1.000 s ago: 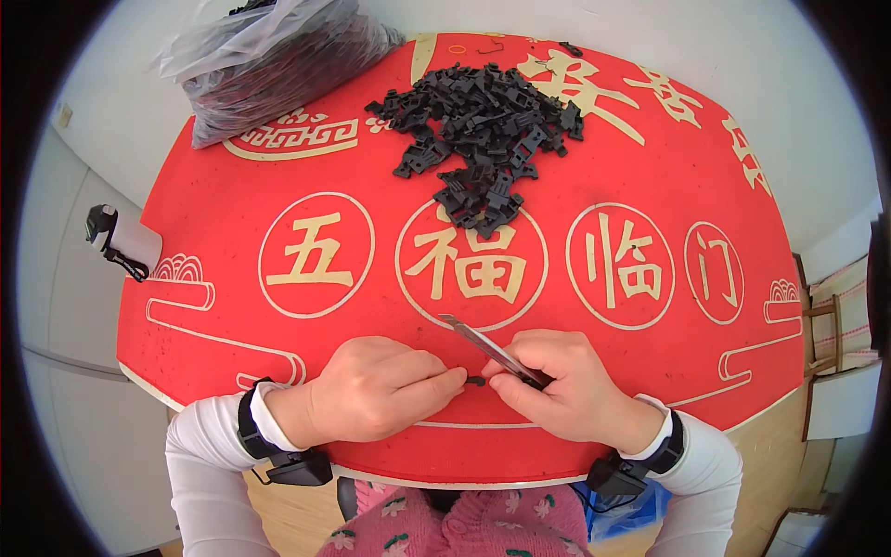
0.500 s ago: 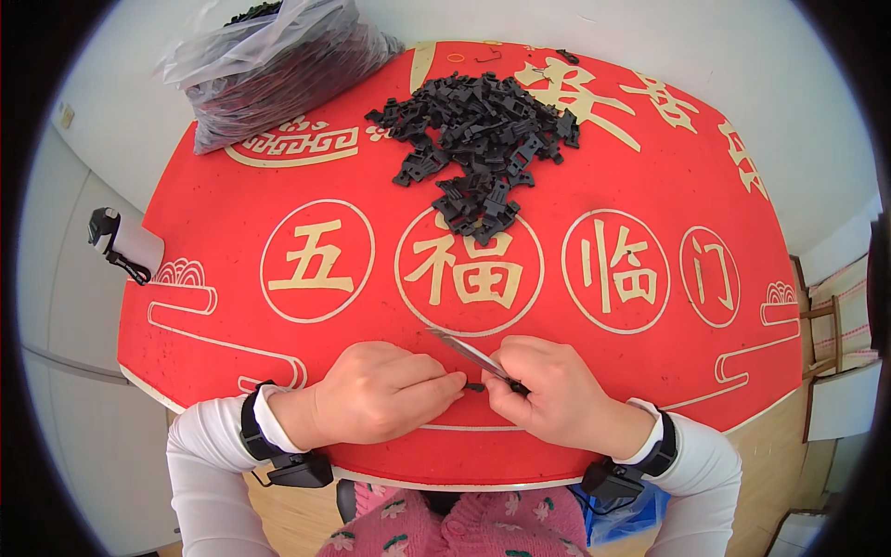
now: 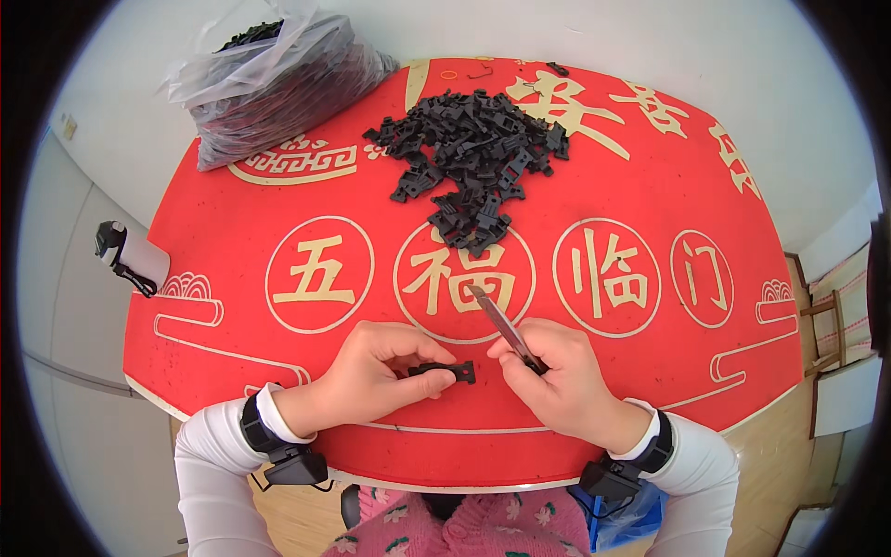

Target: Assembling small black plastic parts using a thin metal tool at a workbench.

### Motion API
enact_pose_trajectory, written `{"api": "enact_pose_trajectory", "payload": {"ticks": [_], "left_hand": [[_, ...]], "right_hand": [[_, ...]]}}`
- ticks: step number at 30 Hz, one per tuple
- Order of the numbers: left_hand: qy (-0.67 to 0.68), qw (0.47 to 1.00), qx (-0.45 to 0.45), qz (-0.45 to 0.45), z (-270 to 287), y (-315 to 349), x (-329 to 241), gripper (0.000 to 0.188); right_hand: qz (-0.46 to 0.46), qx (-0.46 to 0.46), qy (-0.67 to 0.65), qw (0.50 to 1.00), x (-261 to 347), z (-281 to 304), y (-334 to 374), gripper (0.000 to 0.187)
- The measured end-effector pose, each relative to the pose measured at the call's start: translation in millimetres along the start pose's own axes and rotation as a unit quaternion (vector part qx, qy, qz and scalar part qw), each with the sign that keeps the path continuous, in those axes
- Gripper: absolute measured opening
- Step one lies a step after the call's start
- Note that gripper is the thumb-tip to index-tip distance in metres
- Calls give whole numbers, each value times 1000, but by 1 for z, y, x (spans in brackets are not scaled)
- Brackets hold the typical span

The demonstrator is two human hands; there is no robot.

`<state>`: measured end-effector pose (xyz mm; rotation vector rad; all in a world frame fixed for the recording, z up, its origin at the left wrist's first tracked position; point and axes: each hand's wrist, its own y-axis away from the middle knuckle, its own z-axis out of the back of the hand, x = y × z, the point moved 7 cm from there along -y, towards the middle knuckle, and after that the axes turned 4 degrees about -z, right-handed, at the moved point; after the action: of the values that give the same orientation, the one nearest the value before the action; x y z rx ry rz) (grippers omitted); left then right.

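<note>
Between the thumb and fingers of my left hand (image 3: 382,369) is a small black plastic part (image 3: 462,372), its flat end with a hole sticking out to the right. My right hand (image 3: 559,376) grips a utility knife (image 3: 509,327) by its dark handle. The knife's bare blade points up and to the left, a short way from the part and apart from it. Farther back on the red-covered table lies a loose pile of similar black plastic parts (image 3: 478,139).
A clear plastic bag (image 3: 288,88) full of black parts stands at the back left. A white bottle with a black lid (image 3: 139,255) is at the left edge. The red tablecloth (image 3: 213,251) covers the table; a blue bin (image 3: 636,520) sits below its front edge.
My hands have drawn apart. The left hand has turned, showing more of the black part, while the knife has swung more upright and away from it. The view has tilted slightly.
</note>
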<state>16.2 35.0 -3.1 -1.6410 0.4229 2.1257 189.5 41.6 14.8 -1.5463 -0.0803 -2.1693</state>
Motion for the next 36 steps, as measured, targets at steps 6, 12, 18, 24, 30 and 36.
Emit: {"api": "enact_pose_trajectory", "payload": {"ticks": [6, 12, 18, 24, 30, 36], "left_hand": [[108, 994, -2, 16, 0, 0, 7, 14], [3, 998, 53, -28, -4, -3, -1, 17], [174, 985, -5, 4, -1, -2, 9, 27], [206, 978, -33, 14, 8, -5, 17, 27], [273, 960, -52, 36, 14, -4, 24, 20], [264, 963, -52, 13, 13, -4, 20, 20]], "right_hand": [[-43, 38, -66, 996, -6, -6, 1, 9], [-8, 74, -51, 996, -4, -13, 1, 11], [-103, 57, -96, 988, -20, -9, 2, 10], [-120, 53, -108, 985, -23, -7, 4, 8], [-126, 61, -130, 982, -23, -8, 4, 7], [-125, 55, -153, 979, -25, -10, 4, 7]]}}
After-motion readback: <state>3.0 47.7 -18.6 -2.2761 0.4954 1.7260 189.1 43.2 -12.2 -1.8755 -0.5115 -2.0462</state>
